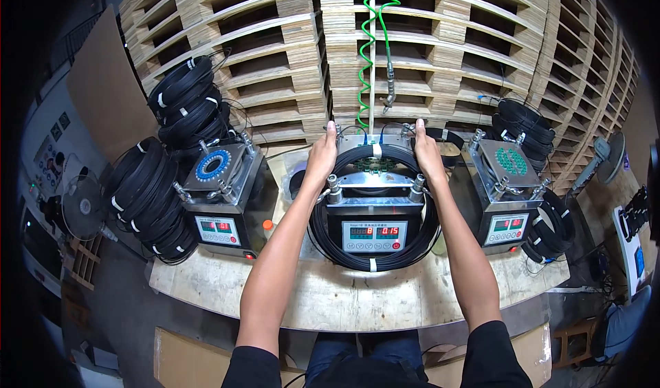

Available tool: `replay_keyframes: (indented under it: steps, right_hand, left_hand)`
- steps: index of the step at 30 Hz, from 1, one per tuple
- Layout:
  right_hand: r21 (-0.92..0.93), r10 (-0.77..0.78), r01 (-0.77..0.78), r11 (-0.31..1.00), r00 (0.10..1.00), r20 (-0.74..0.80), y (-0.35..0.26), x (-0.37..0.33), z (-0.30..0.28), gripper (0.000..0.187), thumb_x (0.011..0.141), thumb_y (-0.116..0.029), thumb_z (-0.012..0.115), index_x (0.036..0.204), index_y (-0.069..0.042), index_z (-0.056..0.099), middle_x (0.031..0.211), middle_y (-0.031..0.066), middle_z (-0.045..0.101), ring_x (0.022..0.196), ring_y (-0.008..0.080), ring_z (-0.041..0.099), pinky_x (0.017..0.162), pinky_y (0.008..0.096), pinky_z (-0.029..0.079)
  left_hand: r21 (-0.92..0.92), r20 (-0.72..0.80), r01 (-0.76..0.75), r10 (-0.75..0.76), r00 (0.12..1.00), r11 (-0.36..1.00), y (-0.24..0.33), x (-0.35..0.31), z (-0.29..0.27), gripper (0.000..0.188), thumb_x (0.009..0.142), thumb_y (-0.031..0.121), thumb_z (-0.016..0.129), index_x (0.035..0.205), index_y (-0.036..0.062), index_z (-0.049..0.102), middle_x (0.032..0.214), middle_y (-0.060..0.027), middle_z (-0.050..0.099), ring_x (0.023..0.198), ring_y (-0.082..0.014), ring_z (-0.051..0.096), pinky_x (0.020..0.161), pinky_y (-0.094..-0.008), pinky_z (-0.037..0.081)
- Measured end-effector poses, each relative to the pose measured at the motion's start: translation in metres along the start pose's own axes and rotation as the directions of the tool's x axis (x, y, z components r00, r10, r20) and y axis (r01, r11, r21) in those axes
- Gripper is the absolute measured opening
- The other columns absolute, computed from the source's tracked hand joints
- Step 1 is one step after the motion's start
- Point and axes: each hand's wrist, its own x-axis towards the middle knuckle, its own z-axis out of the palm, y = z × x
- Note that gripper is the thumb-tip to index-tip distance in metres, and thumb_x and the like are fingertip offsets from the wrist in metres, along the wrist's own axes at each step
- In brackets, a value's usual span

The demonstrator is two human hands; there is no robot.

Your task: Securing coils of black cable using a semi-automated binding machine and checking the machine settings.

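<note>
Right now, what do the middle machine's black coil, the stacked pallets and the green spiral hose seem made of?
Coil: probably plastic- or rubber-jacketed line, smooth black with soft highlights. Pallets: wood, perhaps plywood, raw-looking, pale with layered edges. Hose: likely plastic, smooth bright green, holding springy curls.

Mid-frame, the left grip and right grip flank the central machine, thumbs upward, other fingers largely hidden; a black cable coil rings its display; a blue-ringed machine at left and a green-dotted machine at right share the counter; wooden pallets fill the top; a green spiral hose hangs at upper centre.
</note>
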Motion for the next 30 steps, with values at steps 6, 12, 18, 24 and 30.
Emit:
replay_keyframes:
  steps: [6,12,18,24,30]
  right_hand:
    - [0.145,0.047,-0.05,0.988,0.998,0.029,0.01,0.008,0.003,0.082,0.101,-0.065,0.022,0.124,0.002,0.064,0.115,0.0315,0.065,0.116,0.0444,0.059,0.102,0.043,0.042]
    - [0.018,0.008,-0.008,1.0,1.0,-0.021,0.005,0.003,0.003,0.085,0.1,-0.067,0.02,0.121,0.002,0.064,0.117,0.0319,0.064,0.119,0.0474,0.056,0.103,0.0481,0.041]
    - [-0.113,0.051,-0.051,0.992,0.999,-0.003,-0.007,-0.003,-0.005,0.086,0.1,-0.067,0.018,0.12,0.002,0.063,0.118,0.0342,0.061,0.12,0.0508,0.053,0.104,0.0514,0.04]
    - [0.089,-0.112,0.115,0.989,0.993,-0.037,0.007,0.003,0.005,0.081,0.103,-0.062,0.023,0.121,0.008,0.06,0.118,0.0347,0.061,0.12,0.0486,0.054,0.104,0.0463,0.04]
    - [0.085,-0.092,0.095,0.992,0.995,-0.039,0.003,-0.001,0.005,0.079,0.103,-0.061,0.025,0.122,0.007,0.059,0.119,0.0324,0.062,0.12,0.0464,0.055,0.103,0.0448,0.041]
  left_hand:
    - [0.038,0.035,0.01,-0.012,0.999,0.999,0.006,-0.002,-0.003,0.086,0.098,0.072,0.029,0.107,-0.0081,0.06,0.1,-0.0249,0.065,0.09,-0.0343,0.058,0.088,-0.0423,0.044]
    - [0.038,0.104,0.02,-0.024,0.994,0.999,0.006,-0.002,-0.005,0.093,0.096,0.075,0.032,0.126,-0.0089,0.059,0.111,-0.0209,0.066,0.091,-0.0255,0.059,0.089,-0.037,0.045]
    - [-0.024,0.071,0.026,-0.024,0.997,0.999,0.0,-0.001,-0.002,0.093,0.096,0.076,0.031,0.125,-0.0077,0.061,0.121,-0.0226,0.064,0.108,-0.0273,0.058,0.096,-0.036,0.044]
    - [0.033,0.064,0.043,-0.045,0.997,0.999,0.005,-0.003,-0.003,0.089,0.098,0.073,0.029,0.115,-0.008,0.063,0.113,-0.0272,0.065,0.106,-0.0368,0.059,0.096,-0.042,0.043]
    - [0.047,0.058,0.02,-0.023,0.998,0.999,0.014,-0.008,-0.005,0.089,0.098,0.071,0.027,0.109,-0.0081,0.065,0.11,-0.0328,0.065,0.112,-0.0455,0.059,0.099,-0.0459,0.042]
